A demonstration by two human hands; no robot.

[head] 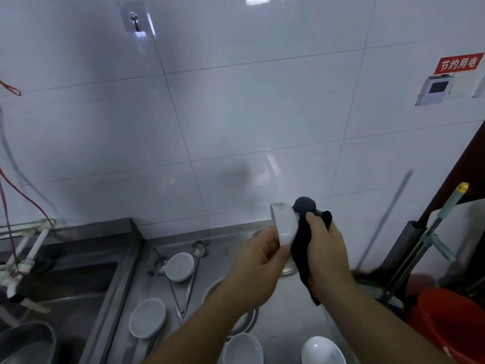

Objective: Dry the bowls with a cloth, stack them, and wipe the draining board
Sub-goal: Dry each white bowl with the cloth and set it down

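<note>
Lower left of frame: sink (65, 285). Beside it, the draining board (283, 321) carries two upturned bowls (180, 266) (147, 318), ladles (195, 261), and two upright bowls (242, 349) (322, 350) at the bottom edge. Centre: left hand (258, 264) grips a white bowl (284, 224), raised above the board. Right hand (328, 249) clutches a dark cloth (301, 243) pressed against that bowl. Lower right: orange bucket (451, 321).
</note>
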